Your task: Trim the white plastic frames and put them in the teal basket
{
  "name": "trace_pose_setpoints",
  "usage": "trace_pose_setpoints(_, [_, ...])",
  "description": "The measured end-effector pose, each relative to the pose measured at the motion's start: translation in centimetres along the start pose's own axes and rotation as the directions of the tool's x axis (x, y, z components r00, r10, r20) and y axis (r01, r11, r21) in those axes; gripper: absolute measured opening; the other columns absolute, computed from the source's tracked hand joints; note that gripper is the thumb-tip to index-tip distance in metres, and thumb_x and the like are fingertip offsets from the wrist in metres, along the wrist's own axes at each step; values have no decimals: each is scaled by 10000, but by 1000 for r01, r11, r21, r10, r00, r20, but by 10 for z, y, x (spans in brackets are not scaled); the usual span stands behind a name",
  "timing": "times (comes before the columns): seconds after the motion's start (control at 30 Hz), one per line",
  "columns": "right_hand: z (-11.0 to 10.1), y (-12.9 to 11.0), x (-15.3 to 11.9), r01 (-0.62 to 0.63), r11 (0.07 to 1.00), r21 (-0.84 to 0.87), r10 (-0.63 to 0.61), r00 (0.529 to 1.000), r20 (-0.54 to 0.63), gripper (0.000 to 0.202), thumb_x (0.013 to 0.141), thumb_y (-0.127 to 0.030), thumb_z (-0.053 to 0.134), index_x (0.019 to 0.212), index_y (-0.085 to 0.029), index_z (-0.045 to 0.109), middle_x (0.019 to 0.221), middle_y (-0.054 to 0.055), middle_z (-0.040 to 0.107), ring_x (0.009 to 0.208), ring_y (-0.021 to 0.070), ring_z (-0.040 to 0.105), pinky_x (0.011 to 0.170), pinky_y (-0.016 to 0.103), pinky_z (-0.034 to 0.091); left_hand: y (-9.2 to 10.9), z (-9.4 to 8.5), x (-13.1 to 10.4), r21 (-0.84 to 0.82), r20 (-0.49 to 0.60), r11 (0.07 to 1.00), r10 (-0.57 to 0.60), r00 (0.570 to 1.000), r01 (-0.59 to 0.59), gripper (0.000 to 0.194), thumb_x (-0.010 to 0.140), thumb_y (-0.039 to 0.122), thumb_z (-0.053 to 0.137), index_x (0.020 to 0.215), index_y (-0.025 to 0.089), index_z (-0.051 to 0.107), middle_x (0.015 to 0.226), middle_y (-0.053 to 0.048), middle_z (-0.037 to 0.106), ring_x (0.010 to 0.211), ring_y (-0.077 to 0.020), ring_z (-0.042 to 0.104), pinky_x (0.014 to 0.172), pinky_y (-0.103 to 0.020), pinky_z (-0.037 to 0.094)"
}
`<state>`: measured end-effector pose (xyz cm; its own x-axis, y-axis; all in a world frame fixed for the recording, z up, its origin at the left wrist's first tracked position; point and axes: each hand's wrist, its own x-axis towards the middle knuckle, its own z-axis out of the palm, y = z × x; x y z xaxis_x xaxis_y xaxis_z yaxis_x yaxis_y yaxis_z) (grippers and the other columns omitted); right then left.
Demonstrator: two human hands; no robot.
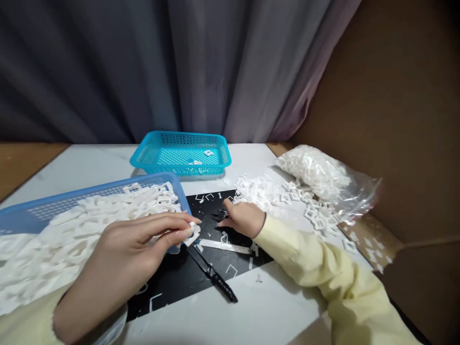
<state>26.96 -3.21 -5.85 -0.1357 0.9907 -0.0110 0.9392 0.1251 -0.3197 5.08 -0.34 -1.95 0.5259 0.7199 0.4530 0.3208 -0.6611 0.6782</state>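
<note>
My left hand (143, 244) pinches a small white square plastic frame (193, 234) between thumb and fingertips, above the black mat (172, 282). Across the mat, my right hand (246, 218) is closed near the loose white pieces, with something dark and blurred at its fingertips that I cannot make out. Below the held frame lies a slim tool with a black handle (223, 286), its thin front end running up toward my left fingertips. A white strip (224, 246) and thin trimmed bits lie scattered over the mat.
At left, a blue basket (178, 184) is heaped with white pieces. Behind it stands a turquoise basket (179, 168) holding a few pieces. A clear bag of white frames (316, 170) sits at right, beside loose frames (318, 215) and a pile of scraps (257, 189). A cardboard wall (406, 143) rises at right.
</note>
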Motion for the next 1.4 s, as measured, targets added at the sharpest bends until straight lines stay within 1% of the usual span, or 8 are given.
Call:
trace_pose_setpoints(0.1, [-13, -19, -12, 109, 994, 30, -103, 983, -154, 189, 864, -278, 487, 950, -120, 545, 946, 55, 565, 891, 163, 542, 772, 357, 458, 2, 3, 1, -39, -8, 998, -51, 999, 51, 88, 697, 330, 644, 668, 274, 707, 759, 36, 730, 666, -167, 678, 582, -166, 499])
trace_pose_setpoints(0.17, [-29, -33, -26, 227, 969, 100, -194, 944, -266, 164, 883, -247, 442, 836, -127, 544, 853, 54, 565, 848, 137, 524, 753, 295, 455, 8, 5, 0, -106, 3, 990, -98, 995, 98, 72, 697, 293, 653, 656, 264, 705, 766, 33, 730, 683, -164, 677, 652, -171, 506])
trace_pose_setpoints(0.27, [-45, -46, -45, 382, 900, 208, -276, 871, -407, 107, 866, -186, 466, 830, -131, 551, 828, 49, 555, 796, 113, 514, 698, 257, 459, 18, 5, -1, -214, 46, 964, -151, 987, 157, 86, 711, 220, 643, 659, 250, 704, 788, 22, 729, 722, -175, 674, 723, -216, 513])
trace_pose_setpoints(0.33, [-45, -51, -52, 475, 834, 280, -290, 810, -510, 68, 833, -135, 507, 840, -137, 575, 808, 47, 555, 768, 123, 507, 674, 279, 461, 23, 5, -3, -276, 59, 943, -175, 983, 185, 101, 717, 189, 638, 658, 239, 703, 789, 15, 729, 744, -175, 671, 732, -221, 515])
trace_pose_setpoints(0.4, [-40, -54, -54, 514, 800, 310, -287, 782, -554, 87, 807, -108, 533, 860, -146, 590, 806, 50, 564, 761, 137, 503, 671, 305, 462, 25, 4, -4, -325, 72, 923, -191, 979, 204, 103, 717, 170, 639, 659, 228, 700, 795, 12, 728, 757, -166, 669, 724, -204, 515])
trace_pose_setpoints(0.7, [-28, -57, -52, 522, 776, 354, -251, 770, -587, 114, 771, -76, 574, 868, -128, 603, 800, 45, 580, 763, 131, 507, 680, 305, 465, 29, 9, -7, -400, 108, 885, -213, 971, 238, 137, 711, 100, 634, 660, 208, 700, 790, 20, 725, 762, -121, 663, 713, -139, 502])
trace_pose_setpoints(1.1, [-26, -57, -50, 574, 761, 302, -280, 710, -646, 138, 768, -45, 555, 857, -138, 603, 783, 61, 592, 748, 149, 509, 656, 327, 470, 31, 9, -9, -456, 167, 828, -282, 945, 328, 209, 688, 49, 634, 634, 238, 705, 771, 68, 728, 765, -72, 658, 702, -66, 483])
trace_pose_setpoints(1.4, [-24, -51, -48, 594, 763, 257, -337, 704, -625, 161, 748, -3, 524, 820, -134, 584, 784, 57, 591, 750, 153, 502, 658, 336, 417, 31, 13, -10, -381, 160, 883, -229, 960, 274, 207, 670, 45, 658, 655, 243, 716, 759, 71, 729, 714, -67, 662, 690, -71, 490])
